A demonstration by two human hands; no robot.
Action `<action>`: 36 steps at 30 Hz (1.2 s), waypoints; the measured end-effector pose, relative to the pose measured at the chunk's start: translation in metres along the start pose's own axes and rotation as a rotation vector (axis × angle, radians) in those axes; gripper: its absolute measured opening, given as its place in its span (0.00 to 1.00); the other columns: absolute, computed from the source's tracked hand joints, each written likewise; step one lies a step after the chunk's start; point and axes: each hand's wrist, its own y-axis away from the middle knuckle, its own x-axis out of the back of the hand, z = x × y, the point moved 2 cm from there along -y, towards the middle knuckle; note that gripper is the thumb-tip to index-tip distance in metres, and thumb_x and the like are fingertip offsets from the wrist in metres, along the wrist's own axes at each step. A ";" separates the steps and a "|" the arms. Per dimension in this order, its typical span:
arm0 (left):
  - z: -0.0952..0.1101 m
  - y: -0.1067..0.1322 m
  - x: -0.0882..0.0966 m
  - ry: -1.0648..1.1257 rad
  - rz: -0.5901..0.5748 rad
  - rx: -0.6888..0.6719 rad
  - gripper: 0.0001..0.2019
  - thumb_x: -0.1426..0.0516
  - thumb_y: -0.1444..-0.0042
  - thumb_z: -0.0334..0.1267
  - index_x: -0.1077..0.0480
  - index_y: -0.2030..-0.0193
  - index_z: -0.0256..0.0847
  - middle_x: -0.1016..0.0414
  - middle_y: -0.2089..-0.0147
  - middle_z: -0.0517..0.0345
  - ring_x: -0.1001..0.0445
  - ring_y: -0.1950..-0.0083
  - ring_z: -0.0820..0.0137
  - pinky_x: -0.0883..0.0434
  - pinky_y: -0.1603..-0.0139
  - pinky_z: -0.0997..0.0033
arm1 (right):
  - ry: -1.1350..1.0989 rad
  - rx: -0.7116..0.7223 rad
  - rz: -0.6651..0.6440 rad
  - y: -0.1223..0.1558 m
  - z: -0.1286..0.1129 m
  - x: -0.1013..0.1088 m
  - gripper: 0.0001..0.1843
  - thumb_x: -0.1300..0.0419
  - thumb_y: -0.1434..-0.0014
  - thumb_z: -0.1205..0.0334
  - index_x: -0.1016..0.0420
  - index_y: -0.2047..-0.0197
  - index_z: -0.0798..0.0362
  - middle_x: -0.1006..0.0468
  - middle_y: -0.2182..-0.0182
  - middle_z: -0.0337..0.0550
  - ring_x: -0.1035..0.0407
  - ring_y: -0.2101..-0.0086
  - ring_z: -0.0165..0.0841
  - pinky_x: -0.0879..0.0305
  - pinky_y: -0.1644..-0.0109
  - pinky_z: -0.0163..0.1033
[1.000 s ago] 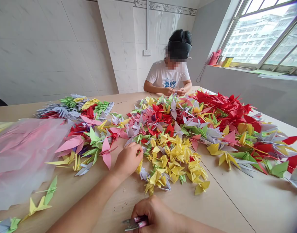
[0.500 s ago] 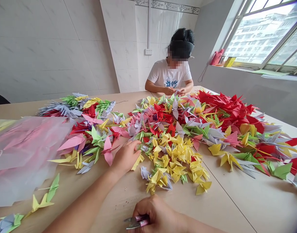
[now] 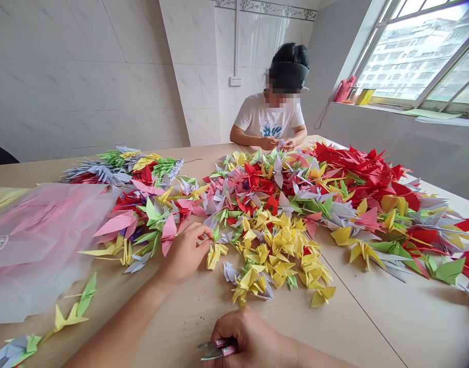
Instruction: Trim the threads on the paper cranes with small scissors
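My left hand [image 3: 185, 251] reaches to the near edge of the paper heap, its fingers curled in and its thumb meeting the index finger. What the fingertips grip, if anything, is hidden. A folded yellow paper crane [image 3: 216, 255] lies right beside the thumb, with a green paper tip just above it. Low in the view, my right hand [image 3: 249, 341] is wrapped round small pink-handled thread snips [image 3: 213, 351], their metal blades pointing left. Yellow folded cranes [image 3: 272, 250] lie in a loose pile beyond it.
Mixed coloured cranes [image 3: 253, 189] spread across the table, with a red pile [image 3: 364, 174] at the right. Plastic bags of folded paper [image 3: 46, 240] lie at the left. A few cranes [image 3: 65, 319] sit front left. Opposite, a person [image 3: 270, 120] handles a small pale piece.
My left hand has drawn slightly back and left, and its fingers have curled from a more stretched position. The right hand with the snips has barely moved.
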 end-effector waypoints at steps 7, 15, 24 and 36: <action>0.014 0.029 0.010 0.225 -0.073 0.066 0.02 0.49 0.46 0.33 0.36 0.67 0.42 0.29 0.64 0.60 0.29 0.62 0.71 0.32 0.61 0.73 | -0.021 -0.010 0.007 0.000 -0.005 0.001 0.11 0.38 0.52 0.64 0.36 0.79 0.55 0.41 0.83 0.30 0.48 0.81 0.21 0.51 0.79 0.27; 0.005 0.065 0.015 0.343 -0.121 0.196 0.02 0.47 0.46 0.36 0.34 0.66 0.43 0.29 0.66 0.61 0.28 0.61 0.70 0.32 0.59 0.74 | -0.397 -0.168 0.235 -0.005 0.000 0.004 0.28 0.49 0.46 0.36 0.33 0.65 0.57 0.36 0.78 0.37 0.41 0.80 0.26 0.43 0.80 0.29; -0.007 0.094 -0.001 0.533 -0.184 0.255 0.02 0.47 0.47 0.34 0.34 0.68 0.43 0.30 0.67 0.60 0.30 0.68 0.70 0.30 0.66 0.74 | -0.505 -0.079 0.470 -0.006 0.006 0.016 0.29 0.49 0.45 0.37 0.30 0.60 0.57 0.32 0.70 0.40 0.43 0.78 0.24 0.44 0.75 0.30; 0.003 0.111 -0.021 0.345 -0.216 0.025 0.09 0.49 0.47 0.30 0.32 0.75 0.43 0.36 0.72 0.59 0.32 0.71 0.72 0.34 0.70 0.79 | -0.387 -0.081 0.355 -0.003 0.002 0.012 0.23 0.40 0.49 0.44 0.31 0.72 0.59 0.43 0.81 0.32 0.51 0.77 0.25 0.55 0.75 0.31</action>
